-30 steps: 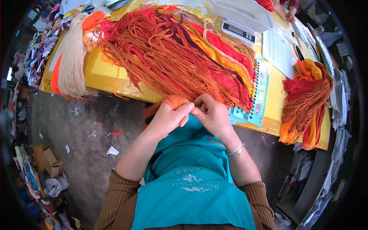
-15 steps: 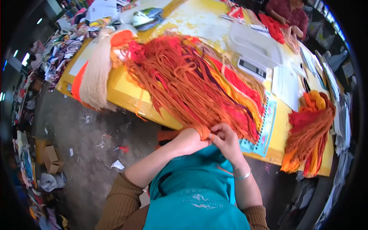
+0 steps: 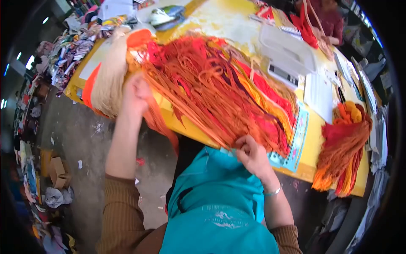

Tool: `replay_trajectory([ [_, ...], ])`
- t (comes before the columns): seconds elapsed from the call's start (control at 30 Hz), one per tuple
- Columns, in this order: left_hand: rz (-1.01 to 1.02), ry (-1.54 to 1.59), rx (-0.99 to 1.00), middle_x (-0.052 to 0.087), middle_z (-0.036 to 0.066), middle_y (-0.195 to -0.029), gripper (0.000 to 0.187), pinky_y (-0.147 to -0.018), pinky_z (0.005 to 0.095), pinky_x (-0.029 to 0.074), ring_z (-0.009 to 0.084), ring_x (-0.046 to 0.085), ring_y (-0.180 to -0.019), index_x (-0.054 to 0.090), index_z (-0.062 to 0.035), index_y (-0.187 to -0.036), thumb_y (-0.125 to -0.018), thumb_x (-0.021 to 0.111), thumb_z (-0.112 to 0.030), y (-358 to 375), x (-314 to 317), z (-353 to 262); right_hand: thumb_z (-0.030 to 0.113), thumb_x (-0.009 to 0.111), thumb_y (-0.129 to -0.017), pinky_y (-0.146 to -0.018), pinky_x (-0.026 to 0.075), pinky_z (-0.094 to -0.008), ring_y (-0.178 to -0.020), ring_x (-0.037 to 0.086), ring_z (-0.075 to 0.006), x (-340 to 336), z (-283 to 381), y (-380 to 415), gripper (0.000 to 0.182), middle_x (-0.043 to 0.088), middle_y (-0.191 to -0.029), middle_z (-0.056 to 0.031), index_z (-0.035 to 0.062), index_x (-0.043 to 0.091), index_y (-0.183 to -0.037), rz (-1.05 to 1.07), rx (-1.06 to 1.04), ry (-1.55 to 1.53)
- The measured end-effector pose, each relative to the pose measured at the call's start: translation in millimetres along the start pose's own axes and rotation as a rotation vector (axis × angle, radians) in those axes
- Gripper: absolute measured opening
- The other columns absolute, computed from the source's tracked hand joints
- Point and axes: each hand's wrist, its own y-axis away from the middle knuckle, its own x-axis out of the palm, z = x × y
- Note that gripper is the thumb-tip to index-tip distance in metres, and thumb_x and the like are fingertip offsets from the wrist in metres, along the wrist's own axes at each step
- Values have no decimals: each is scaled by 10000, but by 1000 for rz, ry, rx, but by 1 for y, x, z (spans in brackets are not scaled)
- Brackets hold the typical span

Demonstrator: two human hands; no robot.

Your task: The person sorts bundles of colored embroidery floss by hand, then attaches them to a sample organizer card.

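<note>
A thick heap of red, rust, orange, yellow and purple fabric strips [image 3: 203, 84] covers the near side of the table. My left hand [image 3: 137, 92], slightly blurred, is closed on orange strips [image 3: 158, 122] at the heap's left end; part of them hangs over the table edge. Orange strands stretch from there toward my right hand [image 3: 251, 154]. Its thumb and fingers pinch the lower ends of the strips at the front edge. Under the heap's right end lies a light-blue printed sheet [image 3: 299, 139].
A cream fibre hank [image 3: 105, 82] lies at the table's left end. At the right are a clear plastic tub [image 3: 285, 48], a scale [image 3: 283, 76], paper [image 3: 319, 97] and another multicoloured bundle [image 3: 342, 148]. A person [image 3: 325, 19] stands across the yellow table [image 3: 296, 171].
My left hand has moved from beside my right hand up and left along the heap, drawing the orange strips out. My right hand has stayed near the front edge.
</note>
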Motion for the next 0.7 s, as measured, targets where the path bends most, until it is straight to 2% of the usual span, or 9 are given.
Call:
replay_trajectory([
  [0.1,-161,49,130,543,-19,-650,131,-384,210,246,62,316,-408,573,-133,-779,-867,655,-184,-2,4,-17,102,585,-811,-576,482,-341,-599,622,-230,2,-4,1,203,637,-681,-108,35,595,-1002,-21,-12,-16],
  [0.17,-317,-178,208,602,32,-761,115,-414,196,268,61,347,-445,631,-82,-932,-883,655,-183,31,35,-1,94,578,-808,-577,478,-340,-589,614,-225,1,0,3,209,626,-659,-105,32,602,-1006,-31,1,-14],
  [0.27,-94,-447,165,684,88,-943,292,-515,182,401,73,546,-615,635,-19,-1118,-930,601,-240,81,49,43,93,575,-809,-582,477,-337,-589,613,-220,3,-7,3,219,621,-660,-106,25,599,-1016,-42,-12,-37],
  [0.33,28,-435,-5,685,137,-1061,417,-709,244,487,129,637,-830,590,15,-1228,-972,520,-308,126,73,67,82,576,-817,-582,475,-317,-586,608,-190,4,-10,3,218,620,-664,-100,12,596,-1023,-40,-13,-79],
  [0.4,193,-318,-131,592,171,-1273,488,-890,319,479,215,564,-1195,477,31,-1344,-1003,447,-317,154,72,95,59,572,-836,-582,469,-285,-599,592,-143,6,-16,2,198,621,-679,-92,2,593,-1024,-32,-61,-206],
  [0.43,269,-264,-199,535,181,-1353,508,-973,349,445,236,499,-1283,441,37,-1374,-1014,414,-320,166,78,106,30,577,-866,-584,462,-249,-632,576,-92,7,-14,5,162,635,-733,-50,1,594,-1024,-43,-62,-260],
  [0.57,383,-86,-331,365,151,-1505,570,-1106,411,308,229,332,-1399,389,35,-1416,-1033,333,-383,194,102,145,26,634,-893,-598,429,-181,-687,543,-27,22,13,30,96,630,-846,31,16,616,-987,-112,-126,-481],
  [0.63,450,-56,-317,356,143,-1510,574,-1117,408,297,226,338,-1392,401,31,-1412,-1034,327,-394,196,102,164,49,668,-888,-582,411,-168,-665,509,-7,31,38,41,92,624,-845,36,23,628,-968,-59,-98,-806],
  [0.7,447,-35,-339,368,147,-1501,566,-1121,391,296,228,358,-1375,406,42,-1408,-1035,332,-378,196,104,178,66,696,-878,-571,401,-164,-635,493,-3,36,34,45,114,618,-828,44,24,639,-967,-23,-47,-708],
])
